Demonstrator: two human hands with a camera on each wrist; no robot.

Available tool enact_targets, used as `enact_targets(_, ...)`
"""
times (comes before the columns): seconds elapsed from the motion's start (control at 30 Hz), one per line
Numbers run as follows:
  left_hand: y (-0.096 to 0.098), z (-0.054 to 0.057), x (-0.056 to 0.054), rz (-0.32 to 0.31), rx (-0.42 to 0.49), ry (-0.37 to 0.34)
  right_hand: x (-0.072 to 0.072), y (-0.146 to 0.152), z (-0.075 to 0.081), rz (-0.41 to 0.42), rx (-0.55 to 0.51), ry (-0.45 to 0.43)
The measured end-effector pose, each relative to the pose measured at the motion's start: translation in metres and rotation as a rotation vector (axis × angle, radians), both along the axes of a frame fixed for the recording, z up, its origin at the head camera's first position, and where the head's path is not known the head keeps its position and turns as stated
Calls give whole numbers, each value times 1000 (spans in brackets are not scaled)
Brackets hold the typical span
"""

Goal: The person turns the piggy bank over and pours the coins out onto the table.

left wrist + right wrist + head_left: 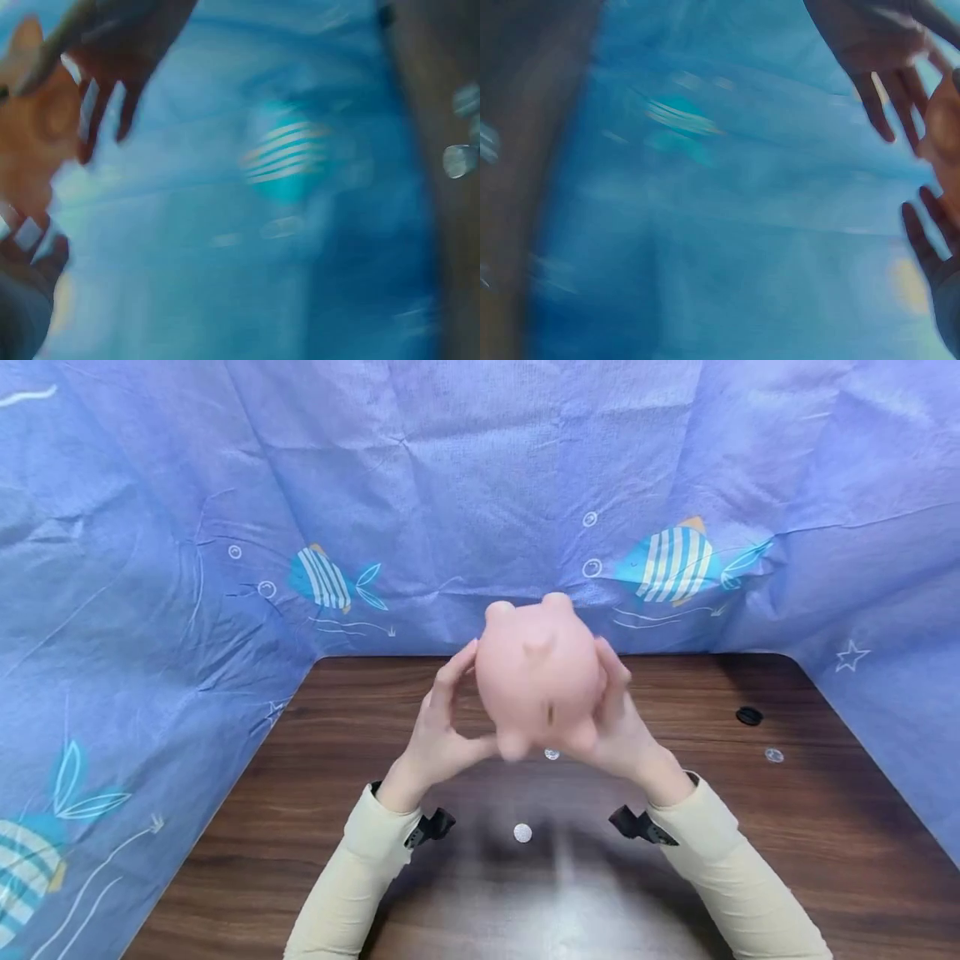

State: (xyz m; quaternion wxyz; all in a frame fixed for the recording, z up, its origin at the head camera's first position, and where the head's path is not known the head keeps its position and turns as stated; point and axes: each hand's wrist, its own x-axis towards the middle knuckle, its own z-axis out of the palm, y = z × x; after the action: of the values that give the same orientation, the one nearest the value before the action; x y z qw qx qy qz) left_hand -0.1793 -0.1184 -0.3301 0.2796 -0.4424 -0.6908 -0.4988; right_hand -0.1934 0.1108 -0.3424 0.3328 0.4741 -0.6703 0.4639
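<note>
A pink piggy bank [536, 672] is held up above the table between both hands, slightly blurred. Stubby bumps stick out at its top and bottom, and a dark slot shows low on the side facing me. The left hand [442, 722] grips its left side, thumb below and fingers higher up. From the right, the right hand [622, 722] holds it with fingers curved around. Behind and below the bank lies one silvery coin [552, 753]; another coin [522, 832] is nearer to me. In the left wrist view, the piggy bank [30, 142] appears at the left edge between the hands.
On the right part of the brown wooden table [300, 827] lie a small black round piece [748, 716] and a silvery coin [774, 755]. A blue curtain [465, 485] printed with fish hangs behind the table and along both sides.
</note>
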Motion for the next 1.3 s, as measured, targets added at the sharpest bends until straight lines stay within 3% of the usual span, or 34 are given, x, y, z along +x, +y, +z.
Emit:
enact_targets(0.07, 0, -20, -7, 78, 2, -316, -8, -5, -15, 35, 21, -381)
enact_targets(0.13, 2, -40, -16, 137, -5, -657, -17, -9, -35, 5, 56, -783)
enact_targets(0.17, 3, -49, -20, 151, -8, -794, -19, -10, -44, -16, 81, -947)
enact_targets(0.23, 3, -62, -26, 167, -26, -976, -25, -12, -56, -20, 115, -1156)
enact_targets(0.27, 3, -65, -28, 174, -40, -1012, -25, -12, -57, -42, 144, -1180)
enact_targets(0.3, 3, -65, -28, 168, -45, -1005, -24, -12, -56, -51, 151, -1174)
enact_targets(0.37, 1, -60, -22, 165, -44, -888, -19, -12, -50, -51, 133, -1056)
enact_targets(0.47, -4, -41, -9, 125, -26, -544, -7, -10, -33, -58, 73, -662)
enact_targets(0.53, -7, -33, -1, 97, -35, -309, 1, -8, -27, 8, 15, -416)
enact_targets(0.6, -9, -31, 3, 77, -53, -192, 4, -6, -28, 59, -13, -293)
enact_targets(0.63, -9, -34, 3, 76, -65, -190, 5, -6, -32, 86, -20, -313)
enact_targets(0.67, -9, -39, 2, 89, -82, -231, 4, -5, -37, 112, -24, -392)
enact_targets(0.7, -8, -45, -1, 108, -102, -311, 2, -5, -43, 111, -16, -502)
enact_targets(0.8, -3, -66, -11, 212, -210, -649, -8, -6, -61, 69, 35, -953)
enact_targets(0.87, -1, -75, -16, 268, -305, -817, -13, -6, -68, 36, 84, -1174)
enact_targets(0.93, 0, -76, -19, 277, -349, -854, -15, -5, -67, 3, 121, -1236)
enact_targets(1.0, 0, -69, -17, 248, -315, -763, -11, -4, -60, -8, 104, -1141)
enact_targets(1.03, -1, -65, -15, 224, -279, -687, -8, -4, -54, -13, 81, -1040)
enact_targets(1.17, -5, -42, -6, 127, -174, -299, 5, -5, -38, 40, -29, -493)
enact_targets(1.2, -6, -39, -4, 108, -163, -233, 6, -6, -37, 51, -39, -386)
enact_targets(1.23, -7, -38, -3, 86, -156, -201, 7, -6, -38, 60, -43, -318)
enact_targets(1.27, -6, -39, -3, 68, -150, -204, 7, -6, -40, 65, -39, -306)
enact_targets(1.3, -5, -42, -4, 59, -149, -245, 7, -6, -43, 77, -34, -352)
